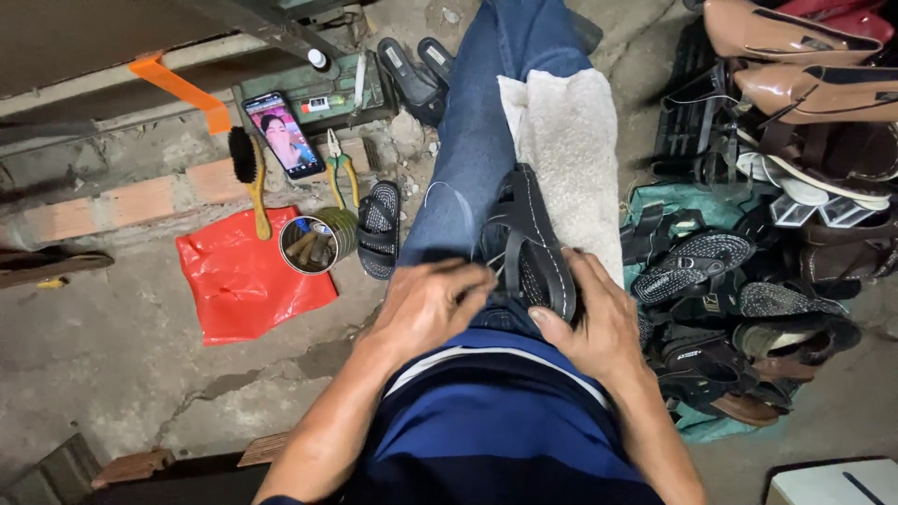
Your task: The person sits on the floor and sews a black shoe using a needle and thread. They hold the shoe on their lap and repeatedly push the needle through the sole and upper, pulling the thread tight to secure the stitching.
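Note:
A black strapped sandal lies sole-side tilted on my lap, over blue jeans and a white towel. My right hand grips the sandal's heel end, thumb on its edge. Resting on the straps at the near side of the sandal is my left hand, fingers curled and blurred. What those fingers pinch, if anything, is hidden.
On the concrete floor at left: a red plastic bag, a tin can, a matching black sandal, a wooden brush, pliers, a lit phone. A heap of shoes fills the right side.

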